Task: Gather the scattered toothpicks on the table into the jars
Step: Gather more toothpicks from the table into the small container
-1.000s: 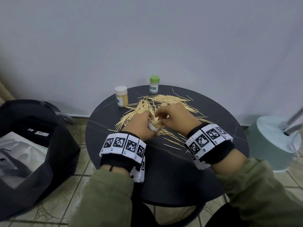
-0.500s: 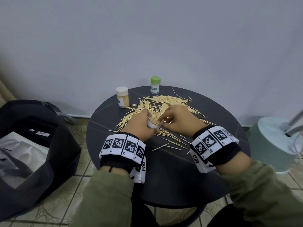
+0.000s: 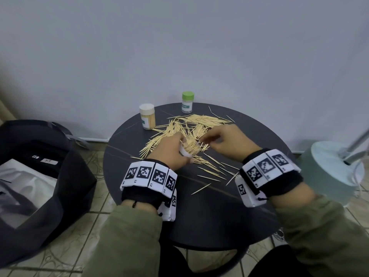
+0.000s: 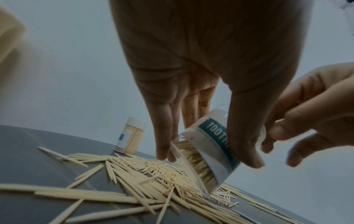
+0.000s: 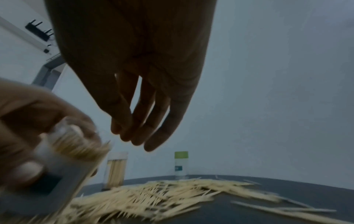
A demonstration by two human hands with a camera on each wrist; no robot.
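Note:
Several toothpicks [image 3: 199,124] lie heaped and scattered on the round dark table [image 3: 199,216]. My left hand [image 3: 179,145] grips an open clear jar [image 3: 190,149] partly filled with toothpicks, tilted over the pile. The left wrist view shows its teal label [image 4: 214,145] between my thumb and fingers [image 4: 164,151]. My right hand [image 3: 205,139] hovers just right of the jar mouth, its fingers [image 5: 153,142] loosely extended, with nothing seen in them. A full white-lidded jar [image 3: 147,118] and a green-lidded jar [image 3: 187,102] stand at the table's far edge.
Loose toothpicks [image 3: 211,172] trail toward the table's near right. A black bag [image 3: 40,176] sits on the tiled floor to the left. A pale green lamp base [image 3: 329,166] stands on the right. A plain wall rises close behind the table.
My right hand has drawn away from the jar mouth, to the right over the pile. The jar in my left hand now shows its open mouth with the toothpicks inside.

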